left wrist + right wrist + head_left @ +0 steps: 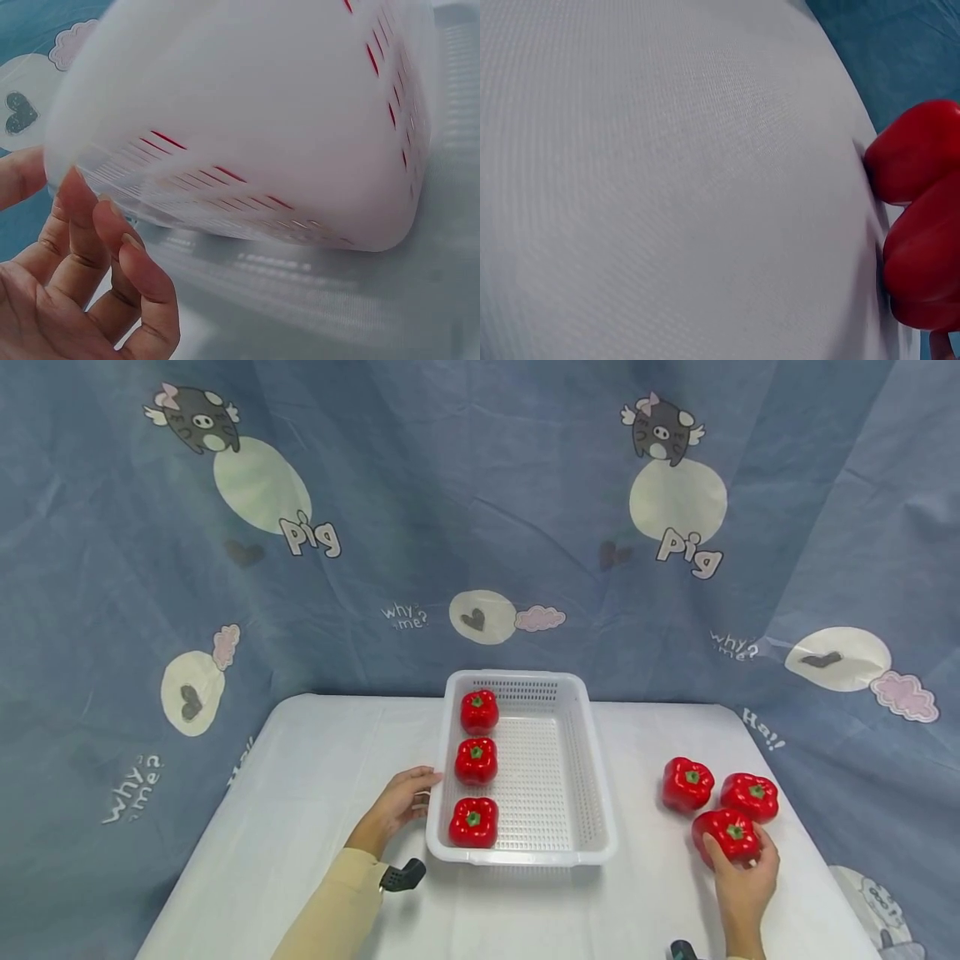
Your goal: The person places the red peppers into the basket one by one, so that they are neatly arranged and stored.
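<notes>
A white plastic basket [532, 768] stands on the table, with three red bell peppers in a column along its left side; the middle one [476, 761] sits between the other two. My left hand [399, 806] holds the basket's left rim, its fingers bent against the outer wall [247, 97]. At the right, my right hand [746, 885] grips a red bell pepper [726, 835] between thumb and fingers. Two more peppers, one on the left [687, 784] and one on the right [750, 797], lie just beyond it. In the right wrist view, only a fingertip shows under the held pepper [930, 255].
The white table [330, 760] extends on both sides of the basket. Behind it hangs a blue printed cloth [480, 510], which also falls along the left and right sides. Bare tabletop separates the basket from the peppers at the right.
</notes>
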